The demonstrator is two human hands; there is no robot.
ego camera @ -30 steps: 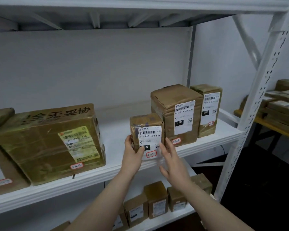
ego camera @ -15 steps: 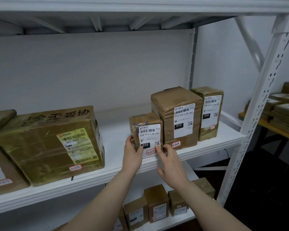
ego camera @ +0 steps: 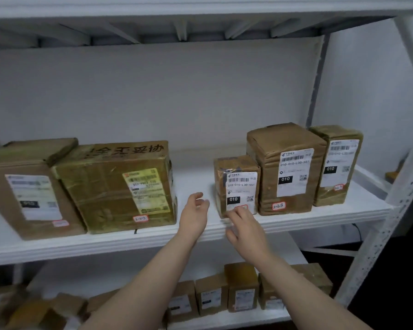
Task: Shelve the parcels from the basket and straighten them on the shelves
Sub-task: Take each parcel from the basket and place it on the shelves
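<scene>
Your right hand [ego camera: 246, 228] grasps nothing. Its fingers are straight, and the fingertips [ego camera: 239, 211] lie on the lower front of the small parcel [ego camera: 236, 184], over the bottom edge of its white label. Your left hand [ego camera: 195, 216] is released as well, fingers loosely curved, just left of that parcel and apart from it.

The small parcel stands upright near the front edge of the middle shelf [ego camera: 308, 221]. Close on its right stands a taller parcel [ego camera: 287, 167]; you cannot tell whether the two touch. A narrow parcel [ego camera: 337, 165] stands further right, near the white upright post [ego camera: 391, 225].

Well apart to the left sits a large box [ego camera: 110, 186] with a yellow label, and a flat box [ego camera: 31, 196] lies beside it at the far left. On the lower shelf [ego camera: 119, 277], a row of little parcels [ego camera: 241, 289] stands below your forearms.
</scene>
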